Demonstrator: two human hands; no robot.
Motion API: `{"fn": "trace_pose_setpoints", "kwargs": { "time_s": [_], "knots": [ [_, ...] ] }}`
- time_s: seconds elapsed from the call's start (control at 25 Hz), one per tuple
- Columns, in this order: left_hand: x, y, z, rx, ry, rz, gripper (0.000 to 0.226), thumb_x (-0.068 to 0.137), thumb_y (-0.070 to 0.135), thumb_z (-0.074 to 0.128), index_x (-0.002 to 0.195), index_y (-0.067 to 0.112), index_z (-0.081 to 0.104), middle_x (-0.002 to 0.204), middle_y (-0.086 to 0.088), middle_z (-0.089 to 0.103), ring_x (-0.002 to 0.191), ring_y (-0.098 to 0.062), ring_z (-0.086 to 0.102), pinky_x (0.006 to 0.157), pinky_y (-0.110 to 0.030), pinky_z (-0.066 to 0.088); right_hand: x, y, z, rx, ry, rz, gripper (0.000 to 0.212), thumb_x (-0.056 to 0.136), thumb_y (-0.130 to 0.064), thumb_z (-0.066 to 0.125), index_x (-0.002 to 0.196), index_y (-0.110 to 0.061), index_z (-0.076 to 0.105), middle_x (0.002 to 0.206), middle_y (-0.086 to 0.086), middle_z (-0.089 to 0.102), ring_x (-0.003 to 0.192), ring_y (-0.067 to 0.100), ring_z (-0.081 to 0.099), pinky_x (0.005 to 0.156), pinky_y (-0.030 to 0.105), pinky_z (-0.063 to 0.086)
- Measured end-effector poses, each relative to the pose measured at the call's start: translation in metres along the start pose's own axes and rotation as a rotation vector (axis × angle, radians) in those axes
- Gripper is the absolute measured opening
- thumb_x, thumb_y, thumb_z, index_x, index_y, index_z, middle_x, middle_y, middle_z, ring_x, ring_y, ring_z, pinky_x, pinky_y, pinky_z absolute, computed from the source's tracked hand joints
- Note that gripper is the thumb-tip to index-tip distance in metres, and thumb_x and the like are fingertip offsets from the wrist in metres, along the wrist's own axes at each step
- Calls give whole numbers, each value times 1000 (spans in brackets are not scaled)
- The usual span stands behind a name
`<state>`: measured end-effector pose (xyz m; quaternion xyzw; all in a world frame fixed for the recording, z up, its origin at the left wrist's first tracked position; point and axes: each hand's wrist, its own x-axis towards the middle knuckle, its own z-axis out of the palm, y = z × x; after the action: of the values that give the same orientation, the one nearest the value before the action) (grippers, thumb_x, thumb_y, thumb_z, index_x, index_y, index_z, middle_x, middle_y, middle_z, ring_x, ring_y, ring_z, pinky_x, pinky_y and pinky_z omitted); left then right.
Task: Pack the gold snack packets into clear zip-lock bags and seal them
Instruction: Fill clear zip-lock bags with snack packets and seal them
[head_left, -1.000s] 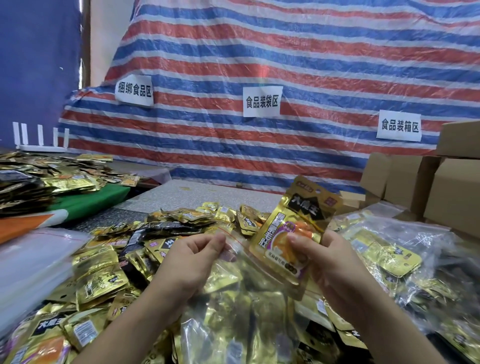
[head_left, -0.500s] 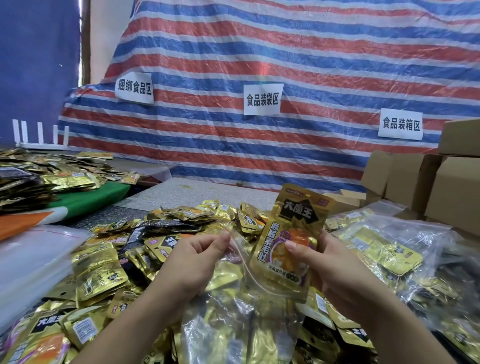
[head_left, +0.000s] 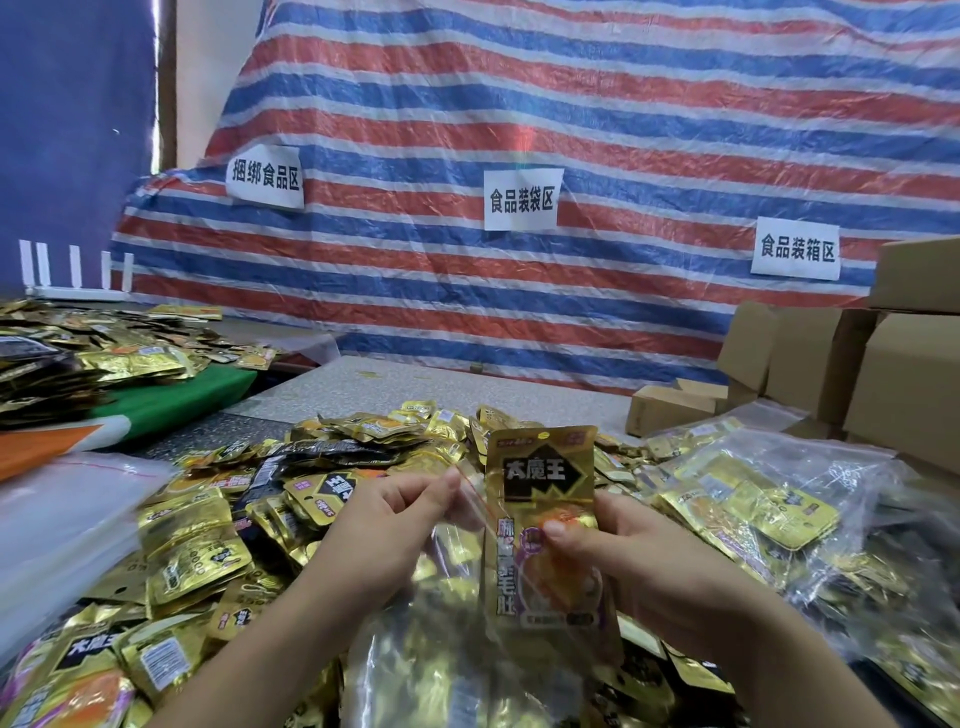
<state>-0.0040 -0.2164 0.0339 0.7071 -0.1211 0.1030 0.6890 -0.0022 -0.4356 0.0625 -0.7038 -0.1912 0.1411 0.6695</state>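
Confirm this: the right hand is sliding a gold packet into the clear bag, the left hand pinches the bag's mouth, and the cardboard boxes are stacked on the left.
Wrong on one point: the cardboard boxes are stacked on the right, as the head view shows. The rest holds: the right hand slides a gold packet into the clear bag, and the left hand pinches the bag's mouth.

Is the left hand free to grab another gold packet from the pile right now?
Probably not yet: the left hand is pinching the mouth of the clear bag open while the right hand slides a gold packet in.
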Motion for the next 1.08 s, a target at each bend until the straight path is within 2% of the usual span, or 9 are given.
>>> {"fn": "trace_pose_setpoints", "kwargs": {
  "time_s": [0.08,0.2,0.36,0.52,0.64,0.76,0.88,1.0,1.08],
  "knots": [
    [0,-2,0,26,-7,-2,45,79,57,53,73,18,75,51,9,64,33,-20,49,45,-23,38,-1,-3,1,-58,1,4,14,85,-21,65,86,-20,79,100,16,75,91,24,71,85,37,57],
    [3,-6,0,74,13,30,42,83,54,55,76,20,78,79,-4,76,71,-42,67,60,-37,49,0,-4,5,-107,-7,42,21,85,-31,65,75,-18,78,93,17,73,87,27,68,82,37,57],
    [2,-1,2,24,-28,33,36,80,48,55,79,21,80,81,-5,77,65,-21,72,57,-28,53,-1,-8,8,-158,-43,72,21,82,-33,69,70,-17,76,84,13,72,77,22,68,70,30,56],
    [2,-3,1,-36,-43,21,38,82,42,57,79,11,78,81,-10,76,64,-24,72,54,-26,55,-1,-11,4,-193,-31,99,36,95,-24,61,62,-17,76,77,8,73,72,17,68,67,23,54],
    [3,-5,4,-32,-35,34,42,82,44,58,77,8,77,77,-10,75,62,-18,71,58,-28,54,-4,-13,4,-200,-99,136,33,90,-29,64,62,-16,75,79,8,73,77,16,69,70,22,54],
    [4,-7,1,-32,21,69,39,79,50,58,74,17,79,71,-10,73,62,-14,67,66,-26,51,-4,-3,11,-29,-118,193,21,86,-31,65,80,-13,74,93,14,73,90,24,69,85,36,58],
    [4,-7,-1,-15,87,56,46,75,59,58,81,19,79,85,-35,66,71,-22,59,71,-26,50,-3,10,18,100,-60,206,35,87,-32,63,104,-2,58,94,16,72,86,26,71,72,37,60],
    [4,-2,-1,-67,128,45,33,78,51,58,77,27,80,71,-11,73,59,-16,64,53,-16,50,-3,5,19,32,3,106,34,87,-34,60,102,-4,65,96,16,73,85,25,71,72,35,59],
    [4,1,-2,-110,105,31,29,81,47,57,78,30,80,70,-4,74,56,-15,68,49,-20,52,-3,-1,17,-36,64,34,34,87,-34,60,100,-4,67,93,14,74,82,23,71,68,31,58]
  ]
}}
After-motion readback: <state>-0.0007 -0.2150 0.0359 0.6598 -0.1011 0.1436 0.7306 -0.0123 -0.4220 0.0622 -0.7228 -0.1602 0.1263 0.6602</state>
